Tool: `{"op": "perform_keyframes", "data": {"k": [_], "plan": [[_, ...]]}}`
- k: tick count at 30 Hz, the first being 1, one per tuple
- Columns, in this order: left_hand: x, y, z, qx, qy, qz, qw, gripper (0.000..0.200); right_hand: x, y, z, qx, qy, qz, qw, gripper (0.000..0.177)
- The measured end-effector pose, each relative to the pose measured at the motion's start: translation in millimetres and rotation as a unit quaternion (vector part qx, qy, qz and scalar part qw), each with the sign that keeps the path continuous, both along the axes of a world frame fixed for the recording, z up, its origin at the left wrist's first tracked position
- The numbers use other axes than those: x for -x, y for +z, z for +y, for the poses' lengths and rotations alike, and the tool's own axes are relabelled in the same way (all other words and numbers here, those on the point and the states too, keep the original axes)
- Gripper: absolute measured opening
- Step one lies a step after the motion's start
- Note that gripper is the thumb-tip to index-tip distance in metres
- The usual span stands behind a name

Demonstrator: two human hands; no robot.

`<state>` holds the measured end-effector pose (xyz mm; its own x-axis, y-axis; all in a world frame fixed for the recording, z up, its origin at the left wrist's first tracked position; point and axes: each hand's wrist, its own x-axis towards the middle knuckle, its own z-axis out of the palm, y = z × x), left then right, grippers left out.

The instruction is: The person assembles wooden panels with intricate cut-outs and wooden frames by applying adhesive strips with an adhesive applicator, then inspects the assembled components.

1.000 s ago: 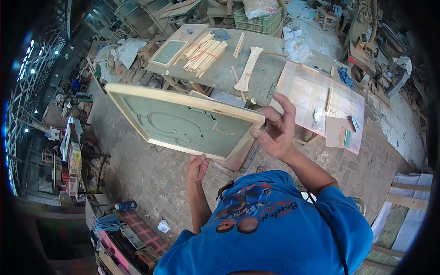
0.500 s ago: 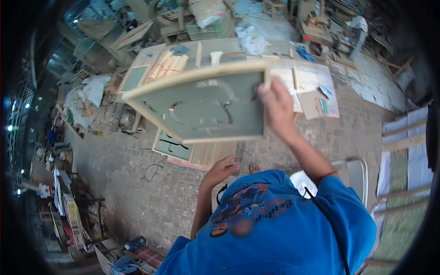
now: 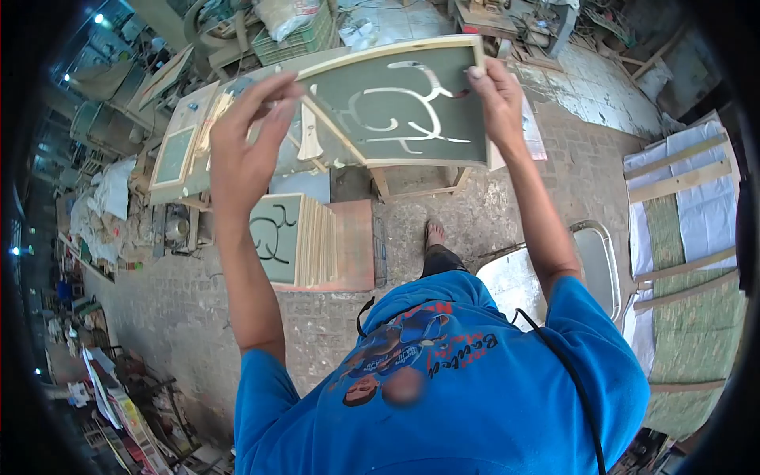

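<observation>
A wood-framed green panel (image 3: 340, 99) with a cut-out curling pattern hangs raised and tilted over the workbench, light showing through the cuts. My right hand (image 3: 500, 99) grips its right edge, thumb on the near face and fingers behind. At the upper left corner of the frame is my left hand (image 3: 252, 131), thumb and fingers apart, fingertips right at the corner and slightly blurred. Below, a stack of similar framed panels (image 3: 317, 241) stands on a reddish low platform (image 3: 354, 237); the nearest one shows a dark curling pattern.
Behind the panel, the workbench (image 3: 178, 190) bears another green framed panel (image 3: 174, 154), wooden strips and a pale brush-like tool (image 3: 309, 138). A metal-framed chair (image 3: 606, 253) stands close at my right. Cloth-covered boards (image 3: 685, 214) lie farther right. My foot (image 3: 435, 233) is on the brick floor.
My left hand has risen from near my waist to the panel's left corner. The panel has turned so its pattern shows more plainly, and my view has shifted, revealing the stack below.
</observation>
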<state>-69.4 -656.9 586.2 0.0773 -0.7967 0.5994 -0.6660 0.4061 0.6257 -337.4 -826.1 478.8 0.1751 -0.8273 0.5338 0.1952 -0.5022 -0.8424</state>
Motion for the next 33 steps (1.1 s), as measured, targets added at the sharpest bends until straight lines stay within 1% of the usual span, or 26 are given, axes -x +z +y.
{"op": "perform_keyframes", "data": {"k": [1,2,3,4,5,6,8,10,12,13,15,18,19,20,21,22,24,26,27,28,29,30,31,32,33], "plan": [[2.7,0.7,-27.0,0.000,-0.011,-0.045,0.999,0.029,-4.5,-9.4,-11.0,-0.015,0.004,-0.002,1.000,0.026],[7.9,-1.4,-53.9,0.000,-0.018,-0.047,0.999,0.029,-8.4,-18.4,-23.6,-0.029,0.007,-0.005,1.000,0.026],[14.1,-5.7,-81.4,-0.025,-0.037,-0.082,0.996,0.031,-11.9,-26.3,-35.8,-0.046,0.014,0.004,0.999,0.026],[19.4,-12.0,-109.4,-0.050,-0.055,-0.118,0.990,0.033,-15.5,-32.7,-47.7,-0.064,0.022,0.013,0.998,0.026],[23.1,-23.6,-139.4,-0.047,-0.073,-0.157,0.984,0.035,-19.4,-39.5,-62.4,-0.069,0.040,0.000,0.997,0.027],[28.3,-35.1,-162.9,-0.055,-0.080,-0.157,0.983,0.035,-22.0,-50.5,-80.0,-0.067,0.055,0.002,0.996,0.028],[37.7,-54.4,-206.6,-0.090,-0.065,-0.227,0.968,0.037,-27.9,-65.5,-114.4,-0.069,0.083,-0.007,0.994,0.028],[42.9,-68.0,-240.3,-0.132,-0.076,-0.218,0.964,0.039,-30.2,-78.9,-147.3,-0.081,0.125,0.004,0.989,0.027],[40.2,-78.8,-265.5,-0.224,-0.042,-0.155,0.961,0.037,-30.2,-85.9,-174.9,-0.089,0.159,0.045,0.982,0.024],[36.0,-85.9,-274.0,-0.218,-0.032,-0.138,0.966,0.033,-31.1,-88.7,-186.3,-0.083,0.184,0.042,0.979,0.025],[31.7,-91.0,-285.1,-0.254,-0.009,-0.115,0.960,0.031,-40.6,-96.3,-215.4,-0.092,0.237,0.038,0.966,0.025],[23.4,-89.6,-269.9,-0.329,0.074,-0.092,0.937,0.025,-64.1,-106.7,-239.9,-0.021,0.311,0.051,0.949,0.030],[20.4,-86.4,-262.2,-0.327,0.099,-0.078,0.936,0.024,-72.7,-104.2,-246.0,-0.026,0.345,0.072,0.936,0.036],[17.8,-81.8,-251.3,-0.318,0.120,-0.069,0.938,0.024,-84.5,-105.9,-249.9,-0.003,0.362,0.059,0.930,0.042],[16.4,-75.1,-236.4,-0.338,0.170,-0.071,0.923,0.024,-93.7,-103.1,-255.9,0.075,0.351,0.063,0.931,0.044],[15.5,-67.8,-219.8,-0.344,0.191,-0.066,0.917,0.024,-99.8,-106.8,-259.0,0.072,0.372,0.057,0.924,0.044],[16.0,-53.7,-176.9,-0.322,0.280,-0.066,0.902,0.025,-104.0,-114.1,-262.0,0.034,0.333,0.013,0.942,0.037],[20.1,-44.0,-118.4,-0.330,0.353,-0.040,0.874,0.027,-98.4,-124.5,-255.9,-0.011,0.307,-0.009,0.952,0.026],[27.0,-45.3,-89.4,-0.319,0.397,-0.016,0.860,0.027,-97.8,-126.6,-241.3,-0.077,0.304,-0.042,0.949,0.016],[32.9,-47.7,-58.4,-0.306,0.441,0.006,0.844,0.027,-94.6,-127.1,-221.6,-0.143,0.297,-0.073,0.941,0.017],[33.9,-50.4,-19.9,-0.322,0.456,-0.012,0.829,0.028,-89.4,-132.2,-201.6,-0.202,0.334,-0.081,0.917,0.020],[39.2,-59.4,17.0,-0.301,0.491,-0.005,0.817,0.029,-85.1,-138.1,-177.1,-0.263,0.368,-0.088,0.888,0.025],[44.2,-68.0,43.6,-0.296,0.496,-0.004,0.816,0.031,-84.1,-148.5,-143.3,-0.265,0.347,-0.018,0.900,0.032],[47.8,-79.3,69.4,-0.291,0.500,-0.001,0.815,0.032,-78.9,-166.2,-110.1,-0.249,0.364,0.038,0.897,0.036],[52.7,-93.2,98.7,-0.305,0.517,0.053,0.799,0.035,-71.3,-188.3,-78.9,-0.246,0.396,0.100,0.879,0.039]]}}
